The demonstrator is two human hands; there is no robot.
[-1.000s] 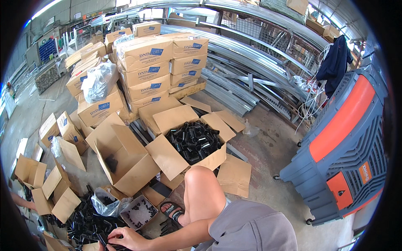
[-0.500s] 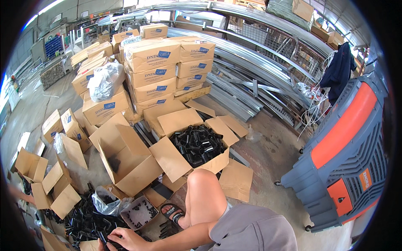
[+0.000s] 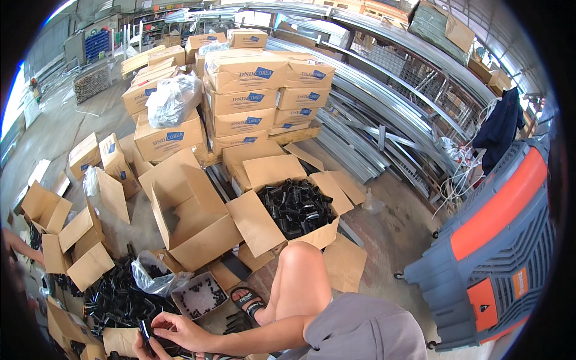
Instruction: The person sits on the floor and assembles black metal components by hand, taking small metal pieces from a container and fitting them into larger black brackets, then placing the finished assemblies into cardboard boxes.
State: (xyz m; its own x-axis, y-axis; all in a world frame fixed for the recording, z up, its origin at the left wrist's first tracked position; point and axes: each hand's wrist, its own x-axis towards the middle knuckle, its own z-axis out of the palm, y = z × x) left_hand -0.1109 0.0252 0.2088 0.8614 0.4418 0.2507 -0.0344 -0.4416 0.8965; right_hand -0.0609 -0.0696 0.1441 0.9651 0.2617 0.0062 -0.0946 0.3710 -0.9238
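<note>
Head view: both hands are at the near edge, left of the knee, working on one black part [image 3: 145,328]. Right hand [image 3: 181,333]: fingertips pinched on the part from its right side. Left hand [image 3: 143,349]: fingers closed on the part's lower end; rest of the hand too low in frame to read. Part is held tilted, just above a brown cardboard piece [image 3: 120,341].

Around the hands: loose heap of black parts [image 3: 117,307] just beyond, to the left. Clear bag [image 3: 147,281] at the far side of the heap. Small open box [image 3: 211,306] right of the bag, small dark pieces scattered on its bottom. Sandalled foot [image 3: 246,297] right of that box.

Farther out: large open carton [image 3: 255,225] beyond the knee, flaps spread, filled with black pieces [image 3: 297,209]. Another open carton [image 3: 207,243] just left of it. Far centre: stack of closed cartons [image 3: 243,123], silvery bag [image 3: 174,102] on the cartons left of it. Far right: long metal profiles [image 3: 348,147]. Right: grey-and-orange machine [image 3: 435,261] on casters. Far left edge of frame: another person's arm [image 3: 24,248], well apart from these hands.
</note>
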